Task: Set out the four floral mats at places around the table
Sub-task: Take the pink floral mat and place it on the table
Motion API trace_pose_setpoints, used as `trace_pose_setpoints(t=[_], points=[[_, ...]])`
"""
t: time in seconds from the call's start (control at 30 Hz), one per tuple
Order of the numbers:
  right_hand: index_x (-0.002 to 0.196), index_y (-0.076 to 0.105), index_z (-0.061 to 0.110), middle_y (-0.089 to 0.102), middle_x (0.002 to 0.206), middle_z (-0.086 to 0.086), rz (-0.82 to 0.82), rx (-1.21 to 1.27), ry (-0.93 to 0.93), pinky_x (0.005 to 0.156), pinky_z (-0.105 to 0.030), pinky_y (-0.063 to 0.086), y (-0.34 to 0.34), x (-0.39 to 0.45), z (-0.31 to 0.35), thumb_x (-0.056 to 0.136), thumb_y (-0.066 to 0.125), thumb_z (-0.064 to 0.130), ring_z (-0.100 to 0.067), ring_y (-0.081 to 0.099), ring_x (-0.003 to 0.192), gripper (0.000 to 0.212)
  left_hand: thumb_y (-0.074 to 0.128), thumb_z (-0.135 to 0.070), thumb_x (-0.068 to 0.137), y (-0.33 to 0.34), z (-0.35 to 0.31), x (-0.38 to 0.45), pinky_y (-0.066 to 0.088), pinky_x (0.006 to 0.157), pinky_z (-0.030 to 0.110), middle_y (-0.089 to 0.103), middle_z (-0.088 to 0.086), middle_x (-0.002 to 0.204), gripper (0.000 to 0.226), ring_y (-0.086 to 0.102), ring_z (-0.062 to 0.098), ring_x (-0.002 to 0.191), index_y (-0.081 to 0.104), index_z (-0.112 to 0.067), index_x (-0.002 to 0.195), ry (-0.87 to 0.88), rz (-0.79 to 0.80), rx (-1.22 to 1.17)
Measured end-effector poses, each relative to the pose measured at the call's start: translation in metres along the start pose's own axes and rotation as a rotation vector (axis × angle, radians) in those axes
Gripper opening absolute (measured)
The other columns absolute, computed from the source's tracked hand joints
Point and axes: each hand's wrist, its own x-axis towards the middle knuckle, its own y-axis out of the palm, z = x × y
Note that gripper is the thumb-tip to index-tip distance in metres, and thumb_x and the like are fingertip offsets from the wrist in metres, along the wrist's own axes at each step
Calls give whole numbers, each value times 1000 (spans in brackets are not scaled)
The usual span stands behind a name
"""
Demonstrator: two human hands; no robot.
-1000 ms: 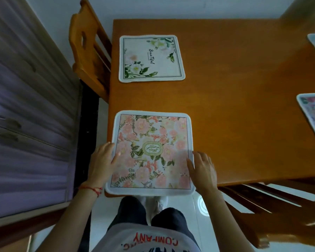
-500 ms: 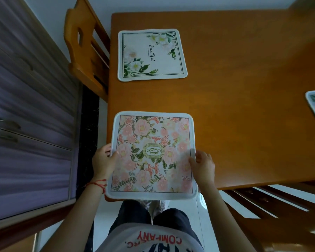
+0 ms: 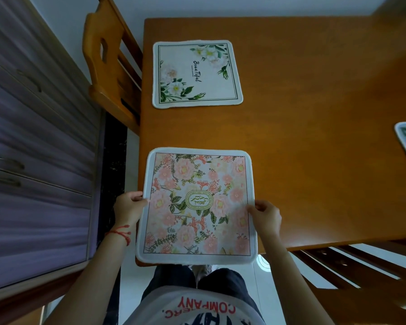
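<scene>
A: Which step?
B: Placing the pink "GARDEN" mat (image 3: 197, 205) at worktop's (image 3: 314, 137) near corner. Left hand (image 3: 128, 206) & right hand (image 3: 266, 215) each pinch a side edge; near edge overhangs.
A: Others?
B: White "Beautiful" mat (image 3: 196, 73) down; two more at right.
A: Next?
B: Prob. nudge fwd, square up, release.

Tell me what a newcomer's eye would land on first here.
The pink flowered mat at the near edge of the wooden table, its near end hanging over the edge, pinched at its sides by the left hand and right hand. Next, the white flowered mat lying flat farther along, beside a wooden chair.
</scene>
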Motion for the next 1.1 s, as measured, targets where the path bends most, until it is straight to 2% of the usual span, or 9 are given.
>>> trace_pose_setpoints(t=[0.17, 0.3, 0.4, 0.7, 0.83, 1.0, 1.1], points=[[114, 60, 4, 66, 105, -9, 9, 33, 4, 58, -14, 41, 2, -4, -1, 86, 60, 16, -16, 56, 81, 30, 64, 0, 79, -3, -2, 1, 43, 77, 30, 66, 19, 104, 28, 58, 25, 86, 64, 6, 106, 12, 37, -34], [110, 62, 4, 66, 99, -7, -10, 47, -12, 54, -11, 42, 1, -9, 1, 85, 61, 14, -15, 59, 77, 26, 64, 2, 79, -6, 0, 1, 45, 75, 30, 68, 20, 98, 21, 64, 33, 87, 67, 5, 99, 38, 78, -73], [107, 63, 5, 65, 91, -3, -45, 60, -32, 52, -10, 41, -3, -12, 3, 84, 62, 13, -13, 59, 72, 24, 64, 2, 78, -7, -2, -1, 46, 74, 30, 68, 19, 96, 20, 62, 26, 81, 67, 4, 98, 66, 89, -81], [105, 63, 5, 63, 87, -1, -102, 110, -63, 52, -12, 43, -30, -15, -2, 84, 62, 12, -5, 59, 68, 22, 65, -4, 79, 2, -22, -21, 50, 77, 33, 68, 12, 96, 20, 63, 26, 83, 67, -1, 99, 193, 89, -77], [105, 63, 4, 64, 89, -2, -116, 120, -104, 54, -13, 44, -52, -9, -9, 83, 64, 12, -11, 60, 70, 23, 66, -5, 79, 14, -33, -37, 53, 80, 38, 69, 15, 99, 21, 64, 27, 87, 66, -2, 99, 203, 60, -101], [103, 63, 4, 64, 88, -2, -111, 128, -178, 50, -12, 44, -89, 7, -26, 84, 63, 13, -2, 58, 67, 21, 64, -3, 80, 45, -45, -74, 45, 61, 21, 65, 9, 94, 21, 60, 21, 80, 65, 0, 101, 208, 28, -143], [103, 63, 7, 66, 91, -2, -82, 121, -205, 47, -9, 43, -119, 20, -38, 85, 62, 14, 0, 59, 67, 20, 63, -1, 80, 69, -51, -105, 42, 59, 19, 62, 6, 93, 22, 59, 21, 82, 64, 2, 102, 193, -38, -176]])
